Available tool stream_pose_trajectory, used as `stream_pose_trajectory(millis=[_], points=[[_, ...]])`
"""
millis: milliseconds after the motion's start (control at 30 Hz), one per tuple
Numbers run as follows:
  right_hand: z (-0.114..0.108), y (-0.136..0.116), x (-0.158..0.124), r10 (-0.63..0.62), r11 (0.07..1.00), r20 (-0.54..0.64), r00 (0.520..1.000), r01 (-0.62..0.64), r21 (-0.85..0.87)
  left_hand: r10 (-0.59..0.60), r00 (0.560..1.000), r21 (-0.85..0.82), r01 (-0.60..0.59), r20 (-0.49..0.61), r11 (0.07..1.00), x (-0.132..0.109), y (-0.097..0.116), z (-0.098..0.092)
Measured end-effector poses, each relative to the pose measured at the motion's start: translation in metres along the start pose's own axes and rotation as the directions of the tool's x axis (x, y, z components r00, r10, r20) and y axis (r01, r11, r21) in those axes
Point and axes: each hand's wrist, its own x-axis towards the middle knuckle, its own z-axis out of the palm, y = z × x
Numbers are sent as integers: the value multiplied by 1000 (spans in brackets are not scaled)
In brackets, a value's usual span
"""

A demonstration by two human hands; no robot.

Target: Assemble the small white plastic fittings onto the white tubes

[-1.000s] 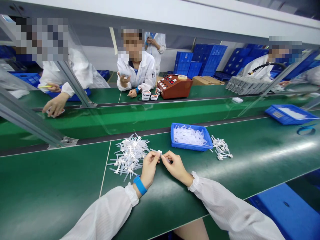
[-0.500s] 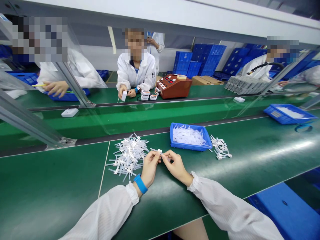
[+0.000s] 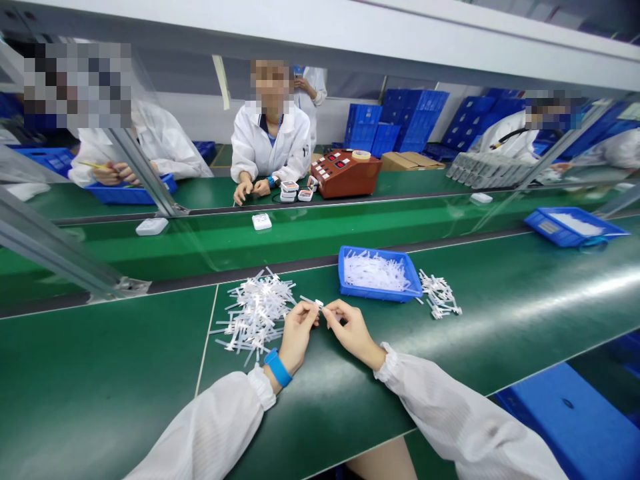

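Observation:
Close together over the green bench, my left hand (image 3: 298, 332) and my right hand (image 3: 351, 331) pinch a small white plastic piece with a translucent strip (image 3: 319, 304). One end of the strip points up and left past my left fingers. My fingers cover the rest of it. Beside my left hand lies a large heap of similar white pieces with strips (image 3: 260, 308). Beyond my right hand stands a blue tray (image 3: 345, 289) filled with loose translucent strips (image 3: 377, 272). A smaller pile of white pieces with strips (image 3: 439, 293) rests right of the tray.
Behind the bench runs a green conveyor belt (image 3: 320, 230) carrying white square devices (image 3: 261, 222). Across it sits a co-worker (image 3: 273, 143) beside a brown control box (image 3: 346, 175). Another blue tray (image 3: 543, 230) is at far right. A metal post (image 3: 65, 247) slants at left.
The co-worker opposite has put a white device down on the belt. Devices on the belt have shifted slightly right. My hands keep nearly the same pinch on the small piece.

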Motion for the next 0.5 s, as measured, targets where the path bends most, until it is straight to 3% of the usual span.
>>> stream_pose_trajectory(millis=[500], points=[[0, 3, 1, 2, 1000, 27, 1000, -2, 7, 27, 999, 57, -25, -29, 998, -2, 2, 2]])
